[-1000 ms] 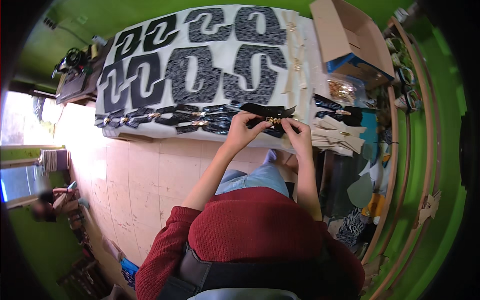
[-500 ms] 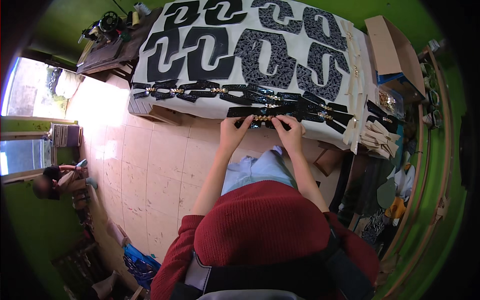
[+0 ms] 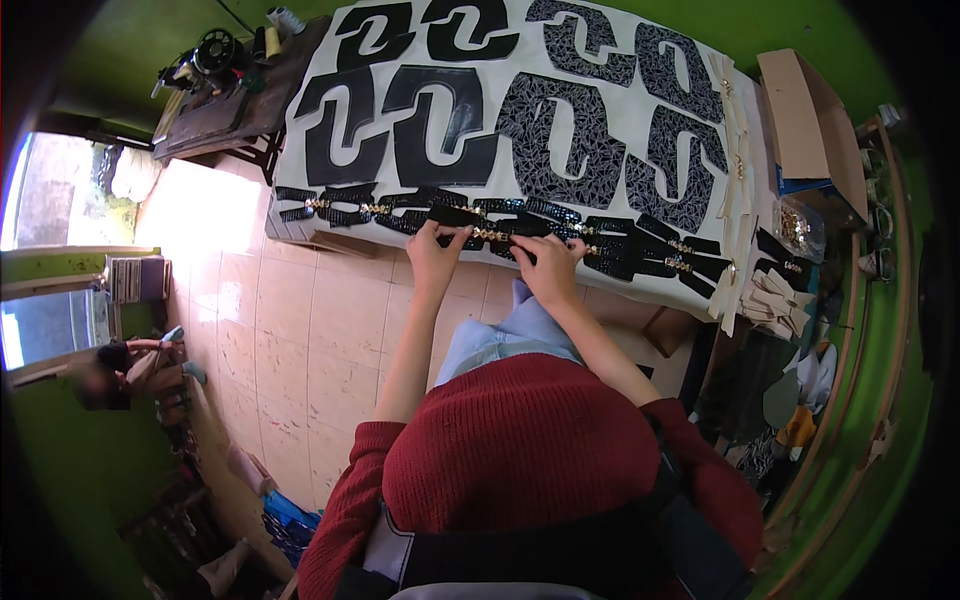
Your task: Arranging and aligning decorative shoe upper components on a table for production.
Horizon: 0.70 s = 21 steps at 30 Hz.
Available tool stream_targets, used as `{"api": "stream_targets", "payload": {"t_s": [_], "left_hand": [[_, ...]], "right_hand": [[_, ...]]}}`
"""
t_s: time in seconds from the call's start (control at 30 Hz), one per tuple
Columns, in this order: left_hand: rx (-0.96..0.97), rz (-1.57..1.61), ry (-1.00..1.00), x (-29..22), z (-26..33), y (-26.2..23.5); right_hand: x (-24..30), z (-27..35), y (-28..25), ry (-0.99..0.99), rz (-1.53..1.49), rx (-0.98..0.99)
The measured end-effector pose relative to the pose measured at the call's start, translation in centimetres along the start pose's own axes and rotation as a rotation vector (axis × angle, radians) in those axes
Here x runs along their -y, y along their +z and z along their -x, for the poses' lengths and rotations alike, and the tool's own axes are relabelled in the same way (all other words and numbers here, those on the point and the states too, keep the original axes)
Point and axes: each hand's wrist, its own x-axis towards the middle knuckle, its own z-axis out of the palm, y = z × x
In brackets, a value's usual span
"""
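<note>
In front of me, close to the near edge of the cloth-covered table, lies a black shiny strap piece with a gold beaded ornament (image 3: 488, 235). My left hand (image 3: 435, 258) pinches its left side between thumb and fingers. At the ornament's right end, my right hand (image 3: 549, 268) has thumb and index finger together, while its other fingers reach toward neighbouring straps. Black textured straps (image 3: 608, 250) with gold and glittering ornaments form a row along this edge, some overlapping. Behind them are flat black cutouts (image 3: 440, 150) and patterned grey-black cutouts (image 3: 520, 125), each with a curved slot.
Beige strips (image 3: 738, 165) hang along the table's right side, near a pile of beige pieces (image 3: 775, 303) and a clear bag of gold ornaments (image 3: 797, 226). An open cardboard box (image 3: 815, 130) stands beyond. A sewing machine (image 3: 217, 55) is far left. Another person (image 3: 150, 365) sits at left.
Both hands have moved slightly left in view with the ornamented strap. My right-hand fingers have spread out more, over to the right. The table appears shifted right and lower.
</note>
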Motion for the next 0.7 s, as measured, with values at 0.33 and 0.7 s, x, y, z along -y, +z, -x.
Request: {"api": "stream_targets", "payload": {"t_s": [0.33, 0.7], "left_hand": [[-0.049, -0.129, 0.275, 0.1, -2.0, -1.8], [0.304, -0.217, 0.477, 2.6, -3.5, -3.5]], "right_hand": [[2.6, -0.2, 0.6, -0.035, 0.196, -0.179], [3.3, 0.0, 4.3, 0.058, 0.328, -0.278]]}}
